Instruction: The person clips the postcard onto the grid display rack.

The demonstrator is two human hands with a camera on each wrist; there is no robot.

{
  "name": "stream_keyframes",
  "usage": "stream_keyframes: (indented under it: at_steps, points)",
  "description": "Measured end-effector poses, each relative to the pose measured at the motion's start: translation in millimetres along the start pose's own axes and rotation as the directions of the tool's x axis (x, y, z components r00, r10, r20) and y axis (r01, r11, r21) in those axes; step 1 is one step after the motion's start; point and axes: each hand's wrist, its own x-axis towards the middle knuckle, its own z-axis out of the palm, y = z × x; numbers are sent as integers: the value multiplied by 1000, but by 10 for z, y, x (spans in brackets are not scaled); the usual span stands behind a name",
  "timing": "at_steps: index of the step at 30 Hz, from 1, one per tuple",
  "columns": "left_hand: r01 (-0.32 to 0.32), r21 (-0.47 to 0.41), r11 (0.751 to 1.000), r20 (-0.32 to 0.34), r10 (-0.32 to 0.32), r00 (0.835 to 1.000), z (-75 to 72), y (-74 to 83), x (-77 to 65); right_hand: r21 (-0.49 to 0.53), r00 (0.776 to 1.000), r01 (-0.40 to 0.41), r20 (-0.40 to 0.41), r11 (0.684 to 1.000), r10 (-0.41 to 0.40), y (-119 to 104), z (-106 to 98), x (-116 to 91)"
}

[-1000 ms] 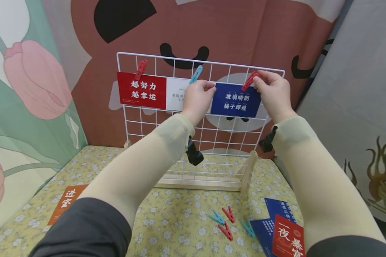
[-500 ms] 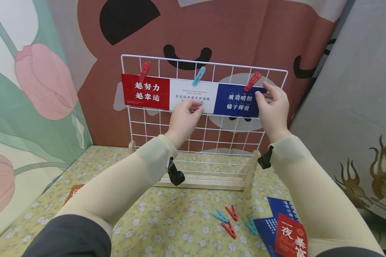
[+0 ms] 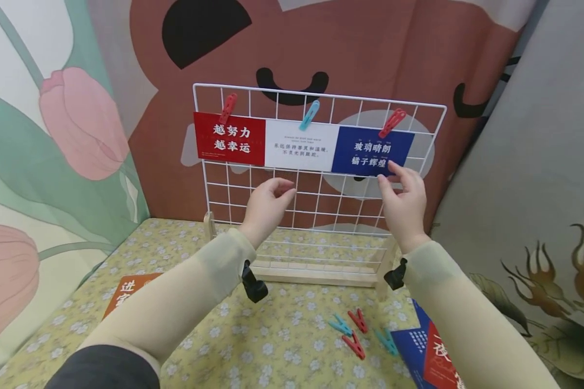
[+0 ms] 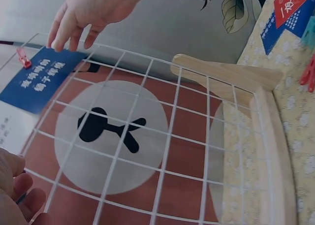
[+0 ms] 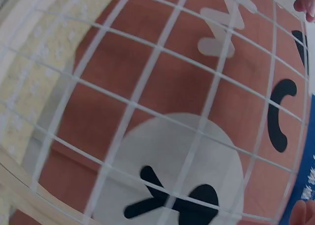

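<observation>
A white wire grid panel [image 3: 321, 96] stands upright on the table. Three cards hang on it side by side: a red card [image 3: 230, 139], a white card [image 3: 302, 145] and a blue card [image 3: 372, 151]. A red clothespin [image 3: 228, 108], a light-blue clothespin [image 3: 310, 115] and another red clothespin [image 3: 392, 122] sit at their top edges. My left hand [image 3: 266, 208], fingers loosely bent, holds nothing below the white card. My right hand [image 3: 405, 205], also holding nothing, is before the blue card's lower right corner; touching or apart, I cannot tell.
Several loose clothespins [image 3: 354, 346] lie on the flowered tablecloth [image 3: 272, 335]. Right of them are blue cards [image 3: 411, 348] and a red card [image 3: 438, 359], partly behind my right arm. An orange card [image 3: 126, 286] lies left. The panel has a wooden base [image 3: 316, 274].
My right hand let go of the right red clothespin and moved down the blue card. My left hand drew back from the cards, down and left. The three cards stay hanging.
</observation>
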Motion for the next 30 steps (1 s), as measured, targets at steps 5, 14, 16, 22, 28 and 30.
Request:
stream_keyframes:
  at_steps: [5, 14, 16, 22, 28, 30]
  points:
    - [41, -11, 999, 4, -41, 999, -7, -126, -103, 28, 1000, -20, 17, 999, 20, 100, 77, -196]
    - [96, -29, 995, 19, -95, 995, 24, -404, -342, 32, 988, -121, 105, 992, 117, 265, 142, -659]
    - [100, -40, 994, 26, -99, 995, 36, -459, -395, 28, 981, -148, 128, 989, 143, 309, 135, -762]
    - [133, -46, 990, 32, -132, 991, 90, -613, -545, 35, 961, -215, 186, 976, 205, 438, 113, -1019]
    - [203, -54, 978, 56, -200, 978, 127, -764, -750, -19, 927, -287, 247, 958, 283, 527, 96, -1257]
    - [229, -65, 971, 63, -225, 972, 129, -814, -811, -28, 911, -318, 268, 948, 313, 533, 93, -1332]
